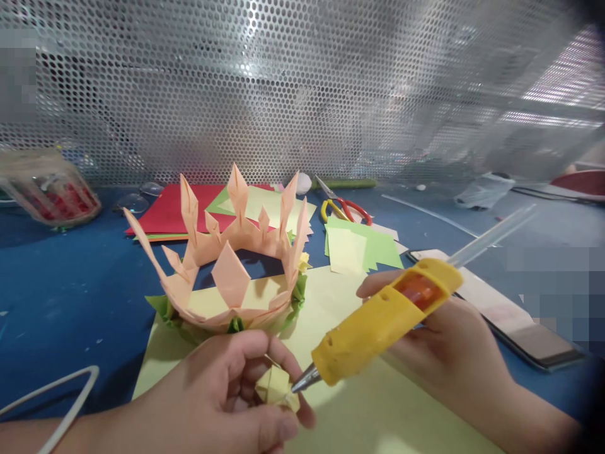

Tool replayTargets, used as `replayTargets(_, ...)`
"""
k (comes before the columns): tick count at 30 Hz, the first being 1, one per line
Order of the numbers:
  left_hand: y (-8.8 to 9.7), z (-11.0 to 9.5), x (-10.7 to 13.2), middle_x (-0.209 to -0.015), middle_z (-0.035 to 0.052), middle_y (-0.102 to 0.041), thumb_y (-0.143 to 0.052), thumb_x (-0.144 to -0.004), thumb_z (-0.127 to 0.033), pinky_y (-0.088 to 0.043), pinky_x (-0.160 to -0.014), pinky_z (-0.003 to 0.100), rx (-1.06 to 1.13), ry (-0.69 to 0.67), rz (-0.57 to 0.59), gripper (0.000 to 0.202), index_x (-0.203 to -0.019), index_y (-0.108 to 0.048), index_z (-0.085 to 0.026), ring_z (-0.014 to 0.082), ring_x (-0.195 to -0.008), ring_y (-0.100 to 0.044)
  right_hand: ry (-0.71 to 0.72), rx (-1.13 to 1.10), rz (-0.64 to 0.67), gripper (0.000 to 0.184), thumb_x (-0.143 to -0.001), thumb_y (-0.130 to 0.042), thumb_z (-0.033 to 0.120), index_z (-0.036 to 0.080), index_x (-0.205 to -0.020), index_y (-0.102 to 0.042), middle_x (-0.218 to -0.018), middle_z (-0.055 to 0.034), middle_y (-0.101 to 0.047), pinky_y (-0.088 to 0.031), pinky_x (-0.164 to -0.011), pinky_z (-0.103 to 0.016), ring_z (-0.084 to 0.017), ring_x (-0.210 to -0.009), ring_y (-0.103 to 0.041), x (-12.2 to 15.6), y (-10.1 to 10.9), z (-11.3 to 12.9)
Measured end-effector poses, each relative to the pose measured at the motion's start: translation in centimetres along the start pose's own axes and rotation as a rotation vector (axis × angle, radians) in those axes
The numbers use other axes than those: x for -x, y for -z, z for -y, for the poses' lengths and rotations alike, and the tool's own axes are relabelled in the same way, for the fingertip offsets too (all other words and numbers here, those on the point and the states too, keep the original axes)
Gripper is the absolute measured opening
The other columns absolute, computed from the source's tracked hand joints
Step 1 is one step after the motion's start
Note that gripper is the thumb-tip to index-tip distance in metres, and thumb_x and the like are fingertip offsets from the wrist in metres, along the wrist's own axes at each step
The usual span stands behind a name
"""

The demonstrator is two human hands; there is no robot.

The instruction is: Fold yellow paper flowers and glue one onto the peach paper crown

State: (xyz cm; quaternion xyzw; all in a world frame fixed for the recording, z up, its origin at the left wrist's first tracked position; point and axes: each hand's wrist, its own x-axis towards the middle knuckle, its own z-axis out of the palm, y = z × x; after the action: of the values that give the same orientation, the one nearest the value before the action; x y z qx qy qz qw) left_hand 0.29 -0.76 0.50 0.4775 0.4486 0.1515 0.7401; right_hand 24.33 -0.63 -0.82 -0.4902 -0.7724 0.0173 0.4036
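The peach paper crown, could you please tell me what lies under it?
Green folded paper peeks out around the base of the crown, whose front rests on a pale yellow sheet on the blue table. Whatever lies directly beneath its rim is covered.

This looks like a craft place. Sheets of coloured paper [165, 214] (red, green, yellow) and scissors [341, 203] lie on a blue table [70, 284]. There is a glue gun [378, 325] too. A metal wall full of holes [302, 82] stands behind.
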Motion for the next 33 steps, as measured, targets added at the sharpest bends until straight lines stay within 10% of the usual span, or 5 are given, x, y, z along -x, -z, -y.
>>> replayTargets(33, 0.31, 0.27, -0.13, -0.074, -0.0025, -0.062, -0.066, -0.069, -0.03, -0.033, -0.051, 0.024, -0.155, -0.005, 0.003, 0.026, -0.089, -0.051, -0.022, 0.011, -0.054, -0.049, 0.116, 0.012, -0.061, 0.01, -0.079, -0.061, 0.014, 0.023, -0.079, -0.062, -0.076, -0.0029, -0.073, -0.054, -0.047, -0.02, -0.016, -0.058, -0.068, -0.09, 0.14, 0.35)
